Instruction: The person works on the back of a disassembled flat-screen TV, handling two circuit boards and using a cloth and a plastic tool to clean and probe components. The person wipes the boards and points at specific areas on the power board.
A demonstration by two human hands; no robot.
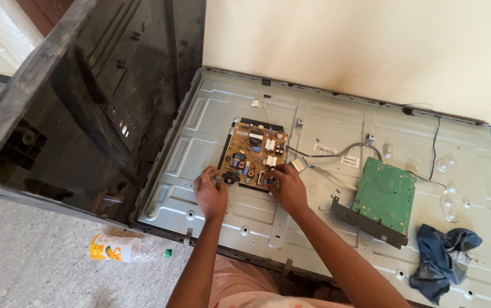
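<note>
Hands both work at the near edge of a brown power-supply board (254,155), which sits screwed flat near the middle-left of a large grey metal back panel (217,114) of a flat television lying face down on the floor. Left hand (210,193) rests at the board's lower left corner, fingers curled and close together, tips touching the panel just beside a black socket on the board. Whether the tips pinch anything: cannot tell. Right hand (287,187) lies at the board's lower right corner, fingers bent and pressed together over the board edge; what sits under the tips is hidden.

White flat connector (298,165) lies just beside the right hand, with grey cables (342,152) running from it toward the right. Green circuit board (385,195) sits well to the right on the panel, tilted, with a black bracket along its near edge. Blue cloth (442,258) lies crumpled near the panel's right near corner. Dark plastic rear cover (86,108) stands tilted on the left, touching the panel's left edge. Plastic bottle (124,249) with orange label and green cap lies on its side on the speckled floor (29,268), near the panel's near-left corner. Pale wall (371,45) rises behind.
</note>
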